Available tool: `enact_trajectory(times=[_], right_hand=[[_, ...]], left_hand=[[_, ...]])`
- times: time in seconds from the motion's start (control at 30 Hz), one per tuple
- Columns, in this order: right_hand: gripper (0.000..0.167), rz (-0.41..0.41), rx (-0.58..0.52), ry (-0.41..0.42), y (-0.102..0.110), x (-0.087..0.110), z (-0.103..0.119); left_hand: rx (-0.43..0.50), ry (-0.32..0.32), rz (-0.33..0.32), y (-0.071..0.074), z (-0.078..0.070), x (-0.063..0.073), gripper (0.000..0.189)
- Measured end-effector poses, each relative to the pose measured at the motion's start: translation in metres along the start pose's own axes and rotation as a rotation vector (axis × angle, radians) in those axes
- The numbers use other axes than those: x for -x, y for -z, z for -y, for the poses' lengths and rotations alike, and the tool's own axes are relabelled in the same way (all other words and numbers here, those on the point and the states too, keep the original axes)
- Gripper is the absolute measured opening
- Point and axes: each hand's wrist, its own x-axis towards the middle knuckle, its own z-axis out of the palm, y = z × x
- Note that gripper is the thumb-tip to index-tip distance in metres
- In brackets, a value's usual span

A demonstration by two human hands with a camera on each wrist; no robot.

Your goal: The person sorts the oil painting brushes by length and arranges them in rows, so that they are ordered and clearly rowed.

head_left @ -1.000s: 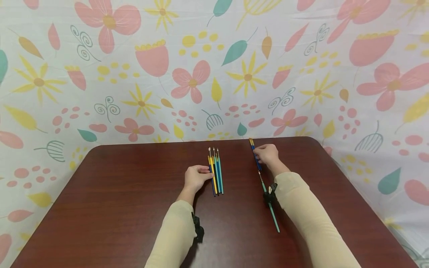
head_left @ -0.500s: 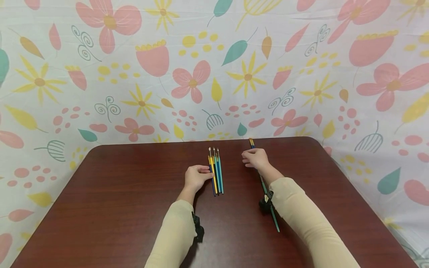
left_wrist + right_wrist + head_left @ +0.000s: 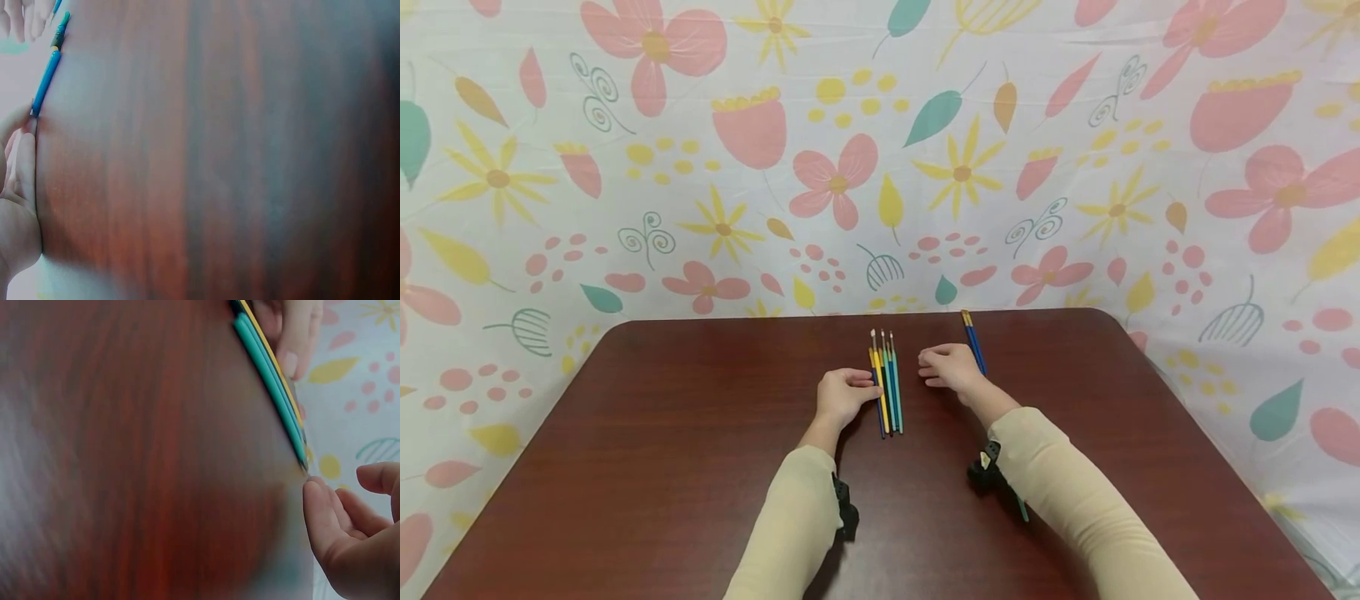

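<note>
Paintbrushes (image 3: 892, 392), frame centre: we judge light, stiff; pinch mid-handle | left hand (image 3: 841, 393): touches them, grip we cannot tell | right hand (image 3: 953, 367): relaxed, holding nothing

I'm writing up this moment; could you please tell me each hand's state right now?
Left hand: touching the paintbrushes; whether it grips any cannot be told.
Right hand: open, holding nothing.

In front of me I see a glossy red-brown table (image 3: 700, 500) with streaky dark grain and 2 rounded far corners. Behind it I face a white cloth (image 3: 842, 83), printed with pink flowers (image 3: 837, 185), yellow starry blooms (image 3: 962, 173) and teal leaves (image 3: 936, 117), running past the table on both sides.
</note>
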Motion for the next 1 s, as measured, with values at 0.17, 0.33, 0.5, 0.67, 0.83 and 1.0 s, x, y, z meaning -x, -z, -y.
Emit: enact_trajectory(times=[0.17,0.33,0.5,0.67,0.83,1.0], right_hand=[[0.042,0.037,-0.055,-0.017,-0.011,0.002,-0.001],[0.044,0.077,-0.113,-0.048,-0.020,0.004,0.001],[0.042,0.077,-0.172,-0.093,-0.027,0.002,0.000],[0.041,0.050,-0.196,-0.127,-0.030,-0.001,-0.001],[0.038,0.036,-0.157,-0.121,-0.032,-0.002,0.002],[0.036,0.015,-0.075,-0.109,-0.036,-0.005,0.004]], left_hand=[[0.003,0.000,0.003,-0.001,-0.002,-0.001,0.028],[-0.003,-0.002,0.001,0.000,-0.003,-0.001,0.029],[-0.013,-0.002,0.001,0.001,-0.003,0.000,0.029],[-0.006,0.012,0.006,0.001,-0.004,0.001,0.029],[-0.009,0.007,0.008,0.002,-0.003,0.000,0.029],[-0.011,0.008,0.015,0.002,-0.002,-0.001,0.029]])
